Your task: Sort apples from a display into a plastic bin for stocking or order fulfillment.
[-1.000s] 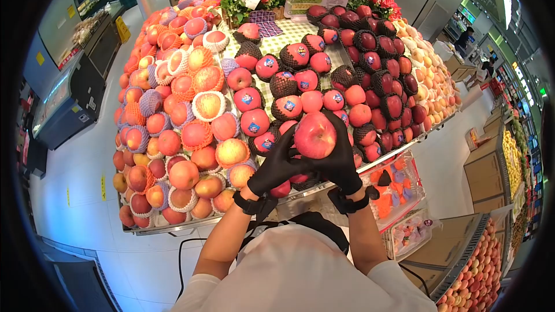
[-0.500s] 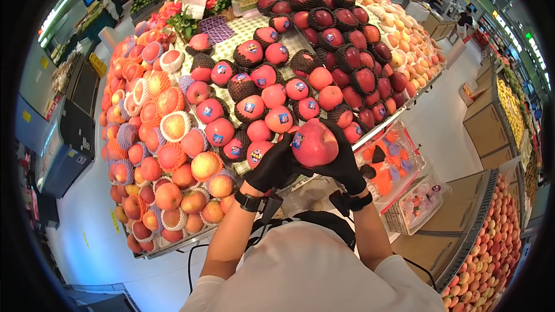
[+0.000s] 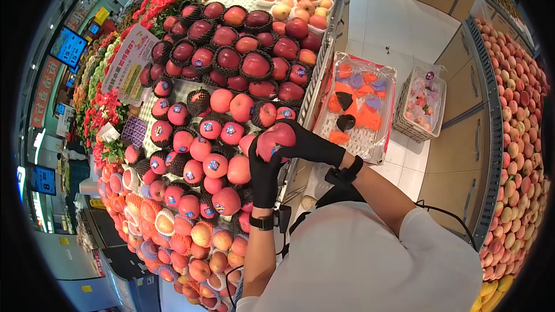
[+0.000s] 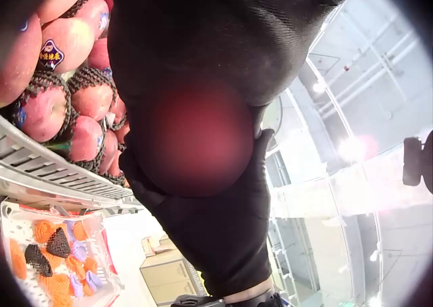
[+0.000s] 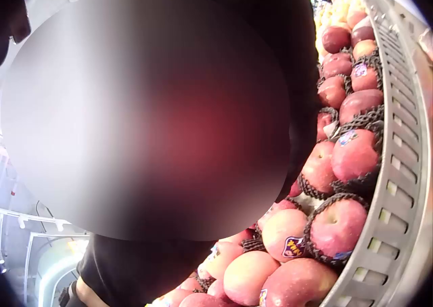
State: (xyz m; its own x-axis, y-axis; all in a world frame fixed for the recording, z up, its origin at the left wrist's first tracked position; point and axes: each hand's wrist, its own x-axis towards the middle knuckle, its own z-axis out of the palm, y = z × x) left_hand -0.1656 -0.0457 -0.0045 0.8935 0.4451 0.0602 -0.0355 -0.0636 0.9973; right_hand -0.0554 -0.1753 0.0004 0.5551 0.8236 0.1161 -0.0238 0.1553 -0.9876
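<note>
1. You are at a broad fruit counter; the step in hand looks like turning the held apple over for a look, and the next move seems to call for even, light pressure from both sides, with one hand taking the weight before the other lets go
2. Taking the held apple as the clock's centre, dark apples in black nets lie at 11 o'clock, and paler stickered apples at 8 to 9
3. Foam nets, orange, purple and black, lie at 2 o'clock, beyond the counter's front edge
4. Your right hand, black-gloved, sits at 4 o'clock, clamped on the fruit, its thumb and fingers spread only by the fruit's width
5. Your left hand, gloved alike, is at 6 to 7 o'clock, also curled round the fruit, so the two hands meet about it
6. The held apple is raised near the counter's front edge, blurred in both wrist views
7. A small blue patch, probably its sticker, shows at 6 o'clock on its skin
</note>
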